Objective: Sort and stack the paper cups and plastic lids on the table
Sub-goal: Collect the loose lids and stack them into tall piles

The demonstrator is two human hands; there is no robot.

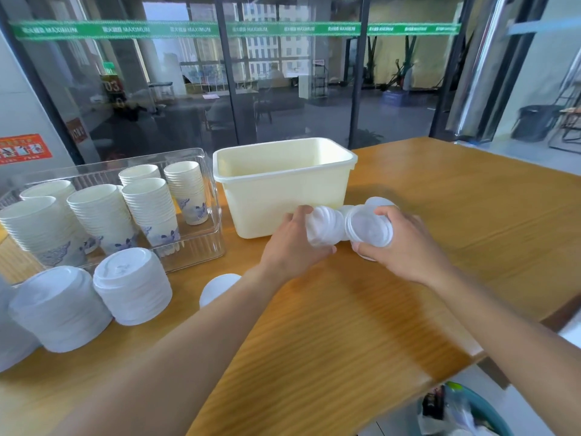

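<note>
Head view: left hand [290, 243] gripping a short stack of white plastic lids [325, 226], right hand [405, 247] gripping another translucent lid stack [369, 229]; misaligned joining could spill both onto the wooden desk [345, 325].

A wooden table [361, 325] is bearing a cream plastic tub [283, 196] just beside a clear plastic bin [207, 215], with a glass partition [283, 89] carrying a green band [220, 29] standing behind and a teal basin [490, 410] sitting below the table's near edge.
</note>
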